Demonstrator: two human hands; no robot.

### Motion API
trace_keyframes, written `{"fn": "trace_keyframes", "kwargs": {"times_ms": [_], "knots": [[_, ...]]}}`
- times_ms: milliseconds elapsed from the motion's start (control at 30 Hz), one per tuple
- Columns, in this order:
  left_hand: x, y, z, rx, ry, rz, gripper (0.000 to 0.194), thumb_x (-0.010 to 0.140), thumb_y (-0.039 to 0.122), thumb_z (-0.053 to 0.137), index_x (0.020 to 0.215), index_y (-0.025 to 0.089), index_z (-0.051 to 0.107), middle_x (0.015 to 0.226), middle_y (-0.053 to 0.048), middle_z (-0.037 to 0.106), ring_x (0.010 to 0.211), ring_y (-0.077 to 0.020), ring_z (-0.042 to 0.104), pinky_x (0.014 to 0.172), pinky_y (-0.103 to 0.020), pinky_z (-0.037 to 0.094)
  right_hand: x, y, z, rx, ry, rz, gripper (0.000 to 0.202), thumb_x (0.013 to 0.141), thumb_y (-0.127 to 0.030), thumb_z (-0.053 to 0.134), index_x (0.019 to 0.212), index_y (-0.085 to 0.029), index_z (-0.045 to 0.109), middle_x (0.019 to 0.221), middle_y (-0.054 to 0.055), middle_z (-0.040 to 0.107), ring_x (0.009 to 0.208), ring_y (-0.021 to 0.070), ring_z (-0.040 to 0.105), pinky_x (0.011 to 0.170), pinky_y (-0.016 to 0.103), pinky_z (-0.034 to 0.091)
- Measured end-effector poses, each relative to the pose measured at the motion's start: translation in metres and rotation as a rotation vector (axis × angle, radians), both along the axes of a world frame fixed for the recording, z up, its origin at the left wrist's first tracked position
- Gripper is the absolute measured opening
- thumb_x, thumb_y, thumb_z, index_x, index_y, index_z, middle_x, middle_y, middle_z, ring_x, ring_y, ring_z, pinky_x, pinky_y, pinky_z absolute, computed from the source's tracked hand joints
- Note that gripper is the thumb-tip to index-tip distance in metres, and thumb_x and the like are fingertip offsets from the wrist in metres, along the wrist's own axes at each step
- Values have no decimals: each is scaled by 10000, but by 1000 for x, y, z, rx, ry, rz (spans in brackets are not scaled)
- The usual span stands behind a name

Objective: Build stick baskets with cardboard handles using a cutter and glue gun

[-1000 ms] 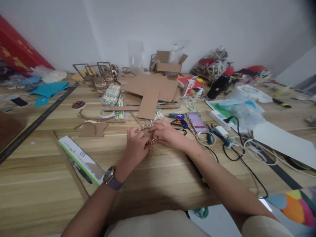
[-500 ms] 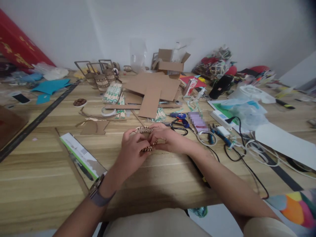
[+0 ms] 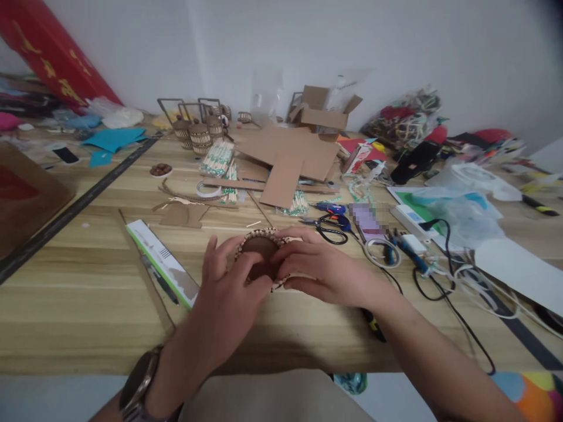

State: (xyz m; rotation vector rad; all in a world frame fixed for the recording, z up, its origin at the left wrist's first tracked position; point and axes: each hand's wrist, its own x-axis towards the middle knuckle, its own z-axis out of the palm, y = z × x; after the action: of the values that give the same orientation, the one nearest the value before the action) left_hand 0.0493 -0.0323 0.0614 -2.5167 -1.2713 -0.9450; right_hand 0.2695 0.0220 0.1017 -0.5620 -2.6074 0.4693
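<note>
From the head camera, both forearms reach forward over the near edge of the wooden table point(image 3: 88, 305); they converge at the middle of the view, just above the tabletop. The left hand point(image 3: 229, 293) comes up from the lower left with a wristwatch point(image 3: 134, 387) on its wrist; its back faces the camera, its fingers are spread and curled up round the near left side of a small round basket point(image 3: 260, 258); the thumb lies across the basket's lower edge. The right hand point(image 3: 321, 269) comes in from the lower right, palm turned down and inward; its fingers close over the basket's right rim and near side, fingertips meeting the left hand's thumb. Both hands thus grasp the basket between them; it is a brown cardboard disc ringed by short pale sticks, tilted so its disc faces the camera; whether it rests on the table or is lifted off it cannot be told.

Just left of the left hand lies a long white and green box point(image 3: 160, 261), set diagonally; a dark pen point(image 3: 160, 285) lies beside it. Beyond the hands sit scissors point(image 3: 328, 228) and a blue glue gun point(image 3: 331, 207); farther back, flat cardboard sheets point(image 3: 290, 158), bundles of sticks point(image 3: 219, 158) and finished baskets point(image 3: 200, 136) with wire handles; black cables point(image 3: 444, 275) trail to the right.
</note>
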Motion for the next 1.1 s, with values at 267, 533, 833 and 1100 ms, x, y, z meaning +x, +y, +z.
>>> {"fn": "trace_keyframes", "kwargs": {"times_ms": [267,533,833,1100], "knots": [[2,-19,7,89,10,56,112,921,181,633,824,233,654,1101,-15,594,1337,-285,408,1241,-629,194,-4,-19,8,50,36,-30,106,979,-207,609,985,-181,712,1134,86,730,1371,262,464,1181,439,381],[3,-26,9,192,43,104,103,917,184,650,831,234,621,1137,-4,595,1306,-270,437,1230,-609,271,-7,-28,13,74,50,-39,125,980,-168,587,991,-195,708,1127,75,737,1377,234,473,1197,419,363],[-2,-25,1,95,20,67,101,898,137,650,873,235,647,1179,-18,622,1350,-282,412,1204,-578,332,-8,-29,1,39,87,-50,111,959,-149,602,996,-195,697,1151,73,722,1381,234,449,1199,415,353],[-21,-29,-9,-110,-13,59,142,917,122,601,880,239,674,979,-40,655,1339,-323,403,1097,-497,423,-11,-41,-19,-12,90,-148,272,946,-197,632,1218,-208,634,1457,119,551,1465,240,353,1194,434,364]]}}
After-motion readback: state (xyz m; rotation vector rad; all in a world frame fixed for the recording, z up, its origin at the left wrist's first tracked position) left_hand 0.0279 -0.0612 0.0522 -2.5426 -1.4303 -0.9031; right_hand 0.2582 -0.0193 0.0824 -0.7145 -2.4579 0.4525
